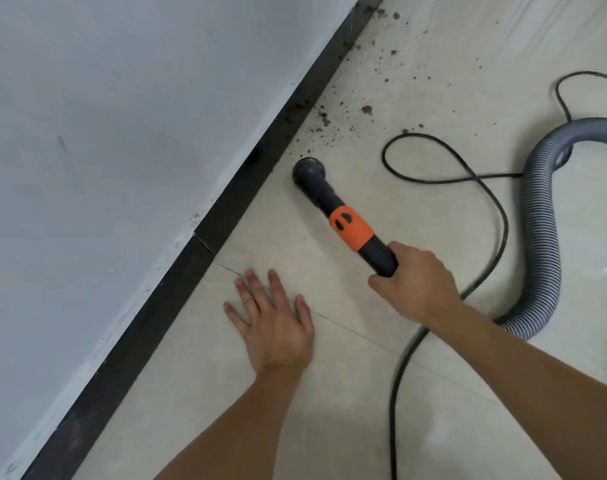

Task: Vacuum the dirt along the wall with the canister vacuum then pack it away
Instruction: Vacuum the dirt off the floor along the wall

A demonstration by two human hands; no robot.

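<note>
Wall (122, 133): grey, on the left, with black skirting (226, 209) at its foot.
Left hand (274, 320): flat on the floor (226, 393), fingers spread wide and holding nothing; likely a brace for the lean.
Nozzle (309, 171): round black head down beside the skirting, just short of the dirt (329, 123) scattered farther along.
Right hand (416, 278): wrapped round the wand (381, 258) behind its orange collar, steering.
Cord (482, 188): loops on the floor right of the nozzle.
Hose (544, 209): trails off right, and the canister is out of view.

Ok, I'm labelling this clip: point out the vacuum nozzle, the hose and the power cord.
vacuum nozzle (309, 171): head view, round black tip.
hose (542, 216): head view, ribbed grey middle.
power cord (393, 420): head view, lower stretch on floor.
</note>
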